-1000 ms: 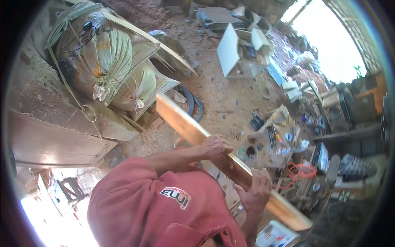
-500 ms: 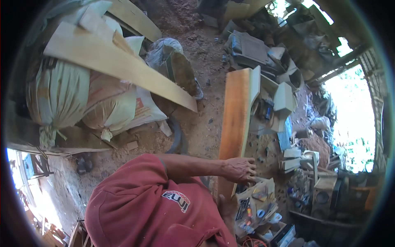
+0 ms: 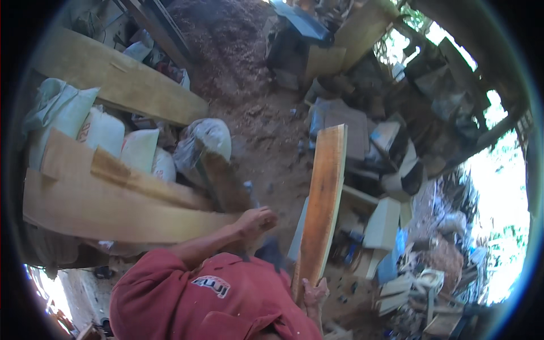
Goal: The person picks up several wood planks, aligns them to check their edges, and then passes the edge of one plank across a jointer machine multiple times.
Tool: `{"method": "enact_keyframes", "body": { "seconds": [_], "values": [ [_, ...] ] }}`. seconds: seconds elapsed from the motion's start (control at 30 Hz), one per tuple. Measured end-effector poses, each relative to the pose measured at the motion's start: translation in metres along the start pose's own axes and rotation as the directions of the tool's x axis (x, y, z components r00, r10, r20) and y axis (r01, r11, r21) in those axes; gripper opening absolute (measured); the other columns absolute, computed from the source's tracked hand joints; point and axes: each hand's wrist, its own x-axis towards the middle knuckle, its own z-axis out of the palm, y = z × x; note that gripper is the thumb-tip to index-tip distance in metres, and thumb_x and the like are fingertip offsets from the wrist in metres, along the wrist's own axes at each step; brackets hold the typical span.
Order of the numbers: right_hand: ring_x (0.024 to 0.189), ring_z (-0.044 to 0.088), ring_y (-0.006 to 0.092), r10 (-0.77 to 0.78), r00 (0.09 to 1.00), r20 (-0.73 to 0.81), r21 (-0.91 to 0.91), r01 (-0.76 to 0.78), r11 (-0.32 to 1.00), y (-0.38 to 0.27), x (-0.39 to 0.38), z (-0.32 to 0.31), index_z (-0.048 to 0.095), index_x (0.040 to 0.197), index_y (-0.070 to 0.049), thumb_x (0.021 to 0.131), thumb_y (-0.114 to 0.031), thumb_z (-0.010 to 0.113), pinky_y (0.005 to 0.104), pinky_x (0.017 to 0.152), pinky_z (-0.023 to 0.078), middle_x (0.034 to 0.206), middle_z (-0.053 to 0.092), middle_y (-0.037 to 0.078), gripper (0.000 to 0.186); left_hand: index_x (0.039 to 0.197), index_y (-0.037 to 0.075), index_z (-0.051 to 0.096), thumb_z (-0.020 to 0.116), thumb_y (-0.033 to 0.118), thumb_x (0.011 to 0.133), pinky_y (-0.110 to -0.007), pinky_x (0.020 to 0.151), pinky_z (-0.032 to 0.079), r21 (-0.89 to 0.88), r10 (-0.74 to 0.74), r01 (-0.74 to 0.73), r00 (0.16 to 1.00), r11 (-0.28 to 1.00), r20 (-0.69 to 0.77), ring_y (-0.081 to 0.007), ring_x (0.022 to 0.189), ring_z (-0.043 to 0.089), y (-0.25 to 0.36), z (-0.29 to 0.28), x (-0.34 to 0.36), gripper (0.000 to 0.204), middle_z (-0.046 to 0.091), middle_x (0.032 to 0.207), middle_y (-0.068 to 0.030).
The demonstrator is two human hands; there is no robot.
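My left hand [image 3: 258,218] is off the long wooden board [image 3: 320,198], left of it, with fingers curled; what they hold, if anything, I cannot make out. My right hand [image 3: 313,293] grips the board near its lower end, at my right side. The board stands out lengthwise ahead of me, its orange-brown face with a pale edge showing. Left of my left hand lies a pale, broad plank [image 3: 113,204], with a rough brown piece on it.
White sacks [image 3: 105,133], a tied plastic bag [image 3: 204,141] and another plank [image 3: 124,79] crowd the left. A littered dirt floor [image 3: 243,96] runs ahead. Right are white box pieces [image 3: 378,224], scrap wood [image 3: 396,294] and piled junk [image 3: 351,130] under a rough shelter wall.
My left hand has let go of the board and moved left. The board has swung from diagonal to nearly upright in the picture, still in my right hand. The view has shifted.
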Motion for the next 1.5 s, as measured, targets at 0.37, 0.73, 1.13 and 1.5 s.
{"method": "enact_keyframes", "body": {
  "seconds": [0.37, 0.73, 1.13, 1.5],
  "values": [
    [0.072, 0.065, 0.0259, -0.198, 0.978, -0.057, -0.057, 0.195, 0.979, -0.222, 0.483, -0.018, 0.055, 0.088, 0.002, 0.077, -0.016, 0.082, 0.04, 0.069, 0.053, 0.081, 0.066, 0.016, 0.034, 0.106, 0.0, 0.068, 0.065, 0.015, 0.094, -0.029, 0.068, 0.054, -0.463, -0.648, 0.454, 0.539, 0.761, -0.538, -0.0128, 0.073, 0.064, -0.215, -0.139, 0.213, 0.02, 0.069, 0.088, -0.0069],
    [0.076, 0.068, 0.0368, -0.381, 0.916, -0.126, -0.064, 0.375, 0.925, -0.502, 0.895, -0.014, 0.055, 0.088, 0.003, 0.076, -0.015, 0.081, 0.0443, 0.071, 0.052, 0.082, 0.067, 0.024, 0.034, 0.119, 0.002, 0.063, 0.067, 0.018, 0.094, -0.033, 0.085, 0.053, -0.358, -0.472, 0.323, 0.726, 0.876, -0.5, -0.0184, 0.094, 0.067, -0.283, -0.336, 0.711, 0.03, 0.069, 0.099, -0.0088],
    [0.087, 0.069, 0.0448, -0.3, 0.948, -0.107, -0.358, 0.245, 0.901, -0.686, 1.181, 0.058, 0.059, 0.093, -0.004, 0.076, -0.035, 0.083, 0.0529, 0.076, 0.053, 0.088, 0.071, 0.024, 0.042, 0.151, -0.005, 0.031, 0.065, 0.043, 0.091, -0.041, 0.121, 0.028, -0.222, -0.324, 0.252, 0.857, 0.942, -0.401, -0.0364, 0.145, 0.034, -0.333, -0.377, 1.213, 0.084, 0.034, 0.155, -0.0275],
    [0.087, 0.066, 0.05, -0.2, 0.98, 0.011, -0.46, 0.183, 0.869, -0.753, 1.312, 0.098, 0.054, 0.097, -0.005, 0.08, -0.036, 0.078, 0.0599, 0.075, 0.051, 0.094, 0.067, 0.023, 0.043, 0.157, -0.006, 0.002, 0.068, 0.033, 0.087, -0.042, 0.127, 0.008, -0.336, -0.526, 0.409, 0.718, 0.849, -0.455, -0.0405, 0.154, 0.007, -0.459, -0.338, 1.44, 0.103, 0.006, 0.163, -0.0321]
  ]
}}
